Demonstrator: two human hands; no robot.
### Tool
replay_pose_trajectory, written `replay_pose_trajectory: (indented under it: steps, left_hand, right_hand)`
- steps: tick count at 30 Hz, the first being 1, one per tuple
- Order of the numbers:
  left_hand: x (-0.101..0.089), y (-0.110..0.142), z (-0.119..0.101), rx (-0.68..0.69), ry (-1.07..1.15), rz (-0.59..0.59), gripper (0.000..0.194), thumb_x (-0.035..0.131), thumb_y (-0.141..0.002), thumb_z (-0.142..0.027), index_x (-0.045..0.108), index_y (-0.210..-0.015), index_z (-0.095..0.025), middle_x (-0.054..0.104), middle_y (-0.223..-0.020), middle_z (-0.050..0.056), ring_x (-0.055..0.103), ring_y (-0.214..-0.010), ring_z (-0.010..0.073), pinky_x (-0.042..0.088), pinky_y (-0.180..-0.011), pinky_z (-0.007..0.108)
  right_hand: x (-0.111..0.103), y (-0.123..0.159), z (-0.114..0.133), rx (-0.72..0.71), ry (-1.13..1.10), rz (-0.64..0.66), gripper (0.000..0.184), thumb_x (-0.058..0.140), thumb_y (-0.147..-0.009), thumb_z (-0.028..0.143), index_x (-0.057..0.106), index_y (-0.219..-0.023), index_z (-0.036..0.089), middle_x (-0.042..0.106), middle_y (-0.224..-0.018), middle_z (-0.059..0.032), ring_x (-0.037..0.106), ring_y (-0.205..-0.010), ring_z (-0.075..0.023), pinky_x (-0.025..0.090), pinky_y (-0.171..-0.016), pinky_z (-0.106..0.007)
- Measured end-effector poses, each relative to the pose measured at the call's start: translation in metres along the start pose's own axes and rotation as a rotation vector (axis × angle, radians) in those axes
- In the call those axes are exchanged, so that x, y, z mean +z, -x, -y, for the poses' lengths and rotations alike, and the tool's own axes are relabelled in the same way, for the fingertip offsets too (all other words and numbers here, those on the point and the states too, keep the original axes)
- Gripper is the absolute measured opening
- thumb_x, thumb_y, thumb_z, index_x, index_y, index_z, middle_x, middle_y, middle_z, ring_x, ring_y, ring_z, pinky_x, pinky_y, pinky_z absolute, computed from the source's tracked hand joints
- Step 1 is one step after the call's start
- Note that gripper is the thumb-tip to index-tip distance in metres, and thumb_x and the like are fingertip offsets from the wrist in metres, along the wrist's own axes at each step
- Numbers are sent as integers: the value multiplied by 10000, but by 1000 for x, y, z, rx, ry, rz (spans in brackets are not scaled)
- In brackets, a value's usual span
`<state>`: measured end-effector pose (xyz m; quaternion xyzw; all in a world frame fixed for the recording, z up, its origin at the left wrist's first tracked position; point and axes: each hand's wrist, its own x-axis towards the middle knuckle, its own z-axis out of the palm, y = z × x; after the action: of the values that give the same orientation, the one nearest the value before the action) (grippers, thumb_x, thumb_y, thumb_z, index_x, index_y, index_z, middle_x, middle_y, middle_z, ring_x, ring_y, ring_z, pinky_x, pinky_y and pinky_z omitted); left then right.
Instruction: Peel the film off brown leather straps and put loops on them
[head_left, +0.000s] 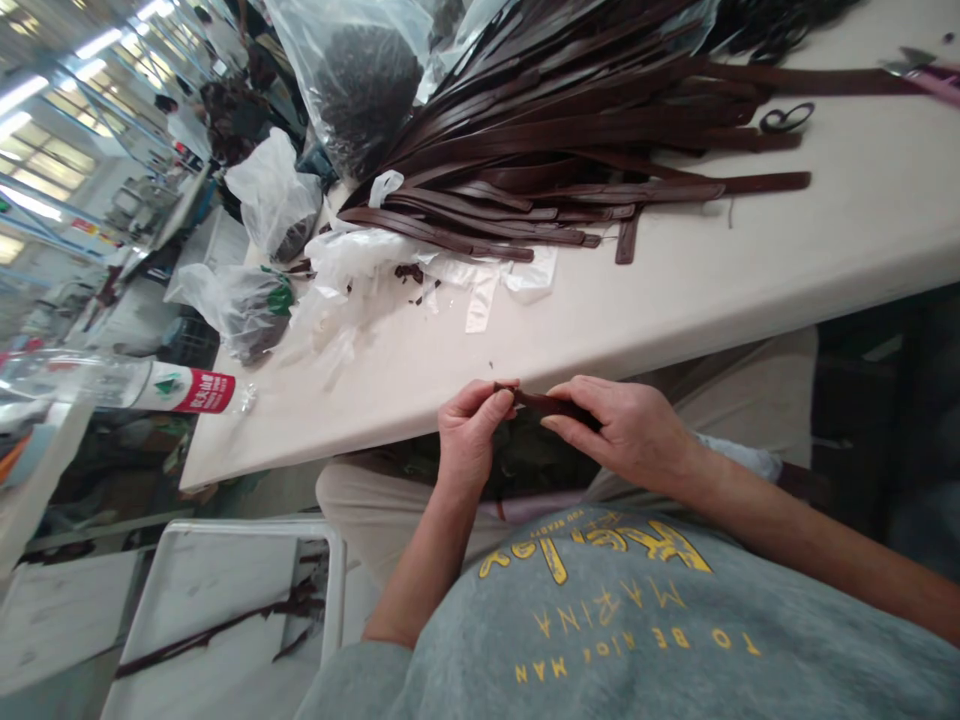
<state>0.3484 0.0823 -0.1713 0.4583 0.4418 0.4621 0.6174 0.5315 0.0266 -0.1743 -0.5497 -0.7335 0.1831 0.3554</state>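
Observation:
A short dark brown leather strap (pixel 541 402) is held between both hands just below the table's near edge, over my lap. My left hand (pixel 469 437) pinches its left end with closed fingers. My right hand (pixel 626 430) grips its right part, fingers curled around it. On the white table (pixel 675 290) above lies a big fan-shaped pile of long brown leather straps (pixel 570 140).
Clear plastic bags (pixel 352 80) of dark pieces sit at the table's far left, with plastic scraps (pixel 420 275) near them. A bottle (pixel 120 385) lies at the left end. Black rings (pixel 786 118) and a tool (pixel 922 68) lie at the right. A white crate (pixel 225 610) holding straps stands lower left.

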Motion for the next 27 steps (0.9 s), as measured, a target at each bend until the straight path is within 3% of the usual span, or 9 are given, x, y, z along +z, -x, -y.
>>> replay_pose_trajectory:
  steps: [9, 14, 17, 21, 27]
  left_hand:
    - [-1, 0, 1, -25, 85, -20, 190, 852, -672, -361, 798, -800, -232, 734, -733, -7, 581, -592, 59, 464, -586, 159]
    - [2, 6, 7, -148, 30, 126, 269, 864, -651, -369, 801, -858, -209, 749, -780, 17, 607, -634, 88, 479, -608, 190]
    - [2, 7, 11, -151, -3, 150, 277, 857, -661, -379, 800, -869, -206, 761, -825, 30, 644, -699, 119, 502, -652, 212]
    - [-3, 2, 8, -112, 12, 32, 275, 863, -643, -393, 798, -825, -197, 741, -741, 17, 597, -606, 84, 477, -596, 190]
    - [-7, -1, 0, -102, 29, -26, 326, 886, -575, -426, 796, -772, -183, 724, -684, 24, 572, -552, 80, 464, -548, 193]
  right_hand:
    - [1, -5, 1, -113, 88, 26, 337, 414, -1019, 348, 649, -855, 172, 702, -738, -46, 635, -646, -174, 411, -587, -280]
    - [4, -7, 1, -142, 72, 41, 388, 383, -1029, 337, 638, -786, 176, 681, -688, -45, 607, -596, -168, 381, -561, -284]
    - [5, -8, 0, -92, 23, 98, 336, 412, -1019, 349, 659, -882, 167, 721, -781, -59, 652, -681, -188, 413, -600, -287]
    - [0, 1, -3, 42, 4, 207, 263, 535, -965, 396, 646, -1049, 173, 745, -924, -67, 689, -785, -223, 455, -653, -307]
    - [-8, 16, -6, 160, -89, 249, 209, 559, -945, 378, 634, -1021, 199, 733, -892, -46, 680, -776, -210, 477, -654, -306]
